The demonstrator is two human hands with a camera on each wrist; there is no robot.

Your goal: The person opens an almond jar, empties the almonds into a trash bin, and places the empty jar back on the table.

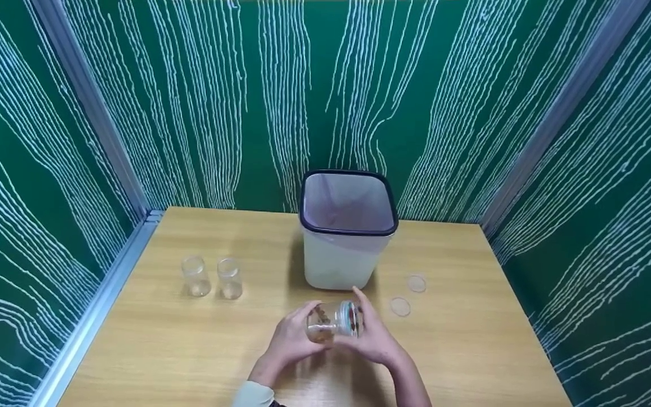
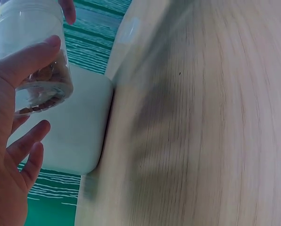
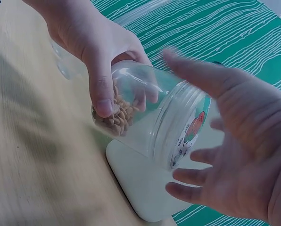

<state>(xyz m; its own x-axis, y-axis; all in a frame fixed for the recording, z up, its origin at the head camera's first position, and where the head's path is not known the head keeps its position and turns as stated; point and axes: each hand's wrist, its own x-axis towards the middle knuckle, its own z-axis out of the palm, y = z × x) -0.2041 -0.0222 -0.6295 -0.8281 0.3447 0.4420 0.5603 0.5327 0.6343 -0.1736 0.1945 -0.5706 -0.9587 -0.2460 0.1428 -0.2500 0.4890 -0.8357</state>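
A clear plastic jar [image 3: 136, 101] with small brown pieces [image 3: 119, 117] in its bottom end lies tilted on its side in the air. My left hand [image 1: 294, 337] grips it round the bottom end, the thumb along its wall. At the other end is a lid [image 3: 185, 127] with a printed label in red and green. My right hand [image 3: 244, 136] is spread beside that lid, thumb on one side and fingers loosely bent on the other; contact with the lid is unclear. Just beyond the jar stands a white bin [image 1: 339, 263] with a dark rim.
Two clear containers [image 1: 195, 277] stand upright on the left of the wooden table [image 1: 190, 350]. Two thin clear discs [image 1: 400, 307] lie right of the bin. Green walls with white lines [image 1: 280, 102] close in the back and both sides.
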